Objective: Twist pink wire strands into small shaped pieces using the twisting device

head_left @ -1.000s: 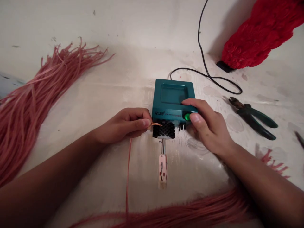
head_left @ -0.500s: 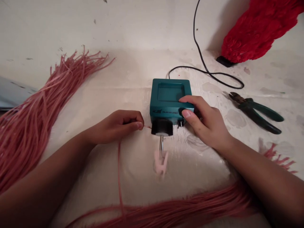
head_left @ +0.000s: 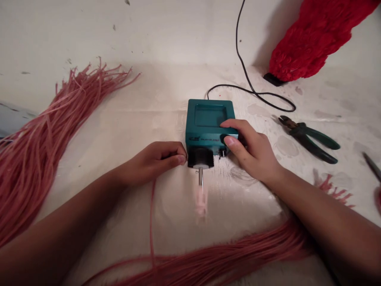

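A small teal motor machine with a shallow recess on top rests on the table. From its black front collar a metal shaft points toward me, tipped with a pink forked clip that looks smeared. My left hand is closed in a pinch close beside the collar's left side; a thin pink cord runs down from under it to the front bundle. My right hand grips the machine's right front corner, thumb on its front face above a small knob.
Pink cord bundles lie at the left and front. Green-handled cutting pliers lie right of the machine. A black cable loops behind. A red ruffled object leans at the back right, and a dark pointed tool shows at the right edge.
My left hand has moved slightly right, closer to the collar. The pink clip has turned from a distinct fork to a blur. The view has shifted, bringing the pointed tool in at the right.
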The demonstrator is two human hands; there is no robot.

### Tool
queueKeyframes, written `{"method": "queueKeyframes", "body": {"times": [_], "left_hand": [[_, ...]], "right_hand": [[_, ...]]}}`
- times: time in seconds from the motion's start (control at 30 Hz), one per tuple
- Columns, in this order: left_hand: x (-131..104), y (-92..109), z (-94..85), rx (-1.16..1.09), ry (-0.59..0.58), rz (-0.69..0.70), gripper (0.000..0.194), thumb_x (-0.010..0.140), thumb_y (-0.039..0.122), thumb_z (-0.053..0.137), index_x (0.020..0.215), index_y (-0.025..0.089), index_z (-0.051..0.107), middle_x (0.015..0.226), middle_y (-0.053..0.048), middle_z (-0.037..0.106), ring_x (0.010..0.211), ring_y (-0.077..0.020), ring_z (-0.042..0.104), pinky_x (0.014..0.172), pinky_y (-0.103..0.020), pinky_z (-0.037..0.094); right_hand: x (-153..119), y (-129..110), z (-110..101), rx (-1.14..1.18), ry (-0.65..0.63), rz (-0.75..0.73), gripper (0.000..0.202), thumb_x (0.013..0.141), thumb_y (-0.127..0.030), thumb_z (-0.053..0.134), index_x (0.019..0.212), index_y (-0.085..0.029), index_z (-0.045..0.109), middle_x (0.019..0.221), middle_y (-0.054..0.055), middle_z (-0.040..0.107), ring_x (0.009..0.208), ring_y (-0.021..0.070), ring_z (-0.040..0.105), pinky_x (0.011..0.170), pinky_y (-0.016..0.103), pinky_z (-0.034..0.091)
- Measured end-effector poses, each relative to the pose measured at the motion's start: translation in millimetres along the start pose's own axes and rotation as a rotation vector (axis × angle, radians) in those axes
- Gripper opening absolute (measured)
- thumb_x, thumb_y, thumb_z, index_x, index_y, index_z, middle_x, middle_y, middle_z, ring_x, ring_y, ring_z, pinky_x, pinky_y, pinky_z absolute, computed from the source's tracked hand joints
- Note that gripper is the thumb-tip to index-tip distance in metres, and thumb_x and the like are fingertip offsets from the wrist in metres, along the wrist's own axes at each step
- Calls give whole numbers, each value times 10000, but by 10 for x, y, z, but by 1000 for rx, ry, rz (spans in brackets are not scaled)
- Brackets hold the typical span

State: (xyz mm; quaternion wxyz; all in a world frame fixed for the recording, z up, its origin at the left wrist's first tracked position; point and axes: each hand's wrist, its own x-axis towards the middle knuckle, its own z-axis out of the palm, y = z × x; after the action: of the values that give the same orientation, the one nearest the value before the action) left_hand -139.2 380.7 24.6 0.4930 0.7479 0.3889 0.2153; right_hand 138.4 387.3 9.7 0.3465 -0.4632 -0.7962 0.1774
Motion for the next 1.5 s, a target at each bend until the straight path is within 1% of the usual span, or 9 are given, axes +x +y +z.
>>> {"method": "queueKeyframes", "body": {"times": [0.13,0.27,0.37,0.57,0.83,1.17,1.23,1.4,1.5], "left_hand": [[9,-10,16,-57,13,24,242,957,329,545,793,158,594,709,15,506,607,-88,406,541,-198,321],[-9,-49,11,-111,15,25,233,964,327,546,820,152,599,653,34,449,544,-71,345,496,-205,264],[-13,-63,15,-132,27,28,245,968,342,541,827,149,599,639,36,432,539,-74,335,495,-214,251],[17,-88,22,-128,35,49,258,956,370,561,829,150,606,667,21,466,556,-78,351,509,-217,262],[19,-110,7,-214,22,3,238,954,358,577,838,153,612,638,31,459,529,-64,337,479,-196,249],[38,-53,13,-213,25,20,217,954,295,584,801,147,631,720,12,541,621,-68,433,541,-179,323],[41,-43,12,-205,24,18,215,952,285,585,794,147,630,715,14,540,620,-67,434,542,-177,324],[39,-38,14,-220,26,4,223,949,297,588,787,147,623,651,33,481,564,-60,376,504,-181,284],[35,-43,19,-217,35,10,230,948,304,585,783,148,620,684,21,512,585,-66,403,517,-183,302]], "right_hand": [[2,13,7,4,0,-1,357,993,-503,472,1228,-256,577,640,-38,504,554,137,522,551,263,454],[5,20,12,15,5,-8,357,990,-511,475,1219,-258,579,639,-39,496,547,136,509,539,263,440],[7,23,14,24,8,-12,355,989,-509,478,1216,-257,580,629,-44,490,546,135,509,539,261,435],[9,40,19,16,12,-20,358,987,-511,479,1217,-257,583,613,-48,485,539,133,508,528,255,425],[4,34,19,45,17,-9,366,971,-519,513,1222,-265,591,591,-45,493,506,135,490,512,264,419],[0,31,11,50,13,-1,357,966,-507,527,1226,-271,591,658,-30,534,521,133,501,503,267,437],[0,31,13,52,19,-2,354,967,-503,530,1226,-271,593,639,-34,523,508,132,492,496,267,432],[-1,31,20,48,30,-8,346,970,-502,529,1219,-272,595,608,-42,501,497,134,486,494,270,428],[-1,31,20,53,28,-12,344,973,-501,523,1218,-269,592,598,-47,501,492,130,484,501,267,432]]}}
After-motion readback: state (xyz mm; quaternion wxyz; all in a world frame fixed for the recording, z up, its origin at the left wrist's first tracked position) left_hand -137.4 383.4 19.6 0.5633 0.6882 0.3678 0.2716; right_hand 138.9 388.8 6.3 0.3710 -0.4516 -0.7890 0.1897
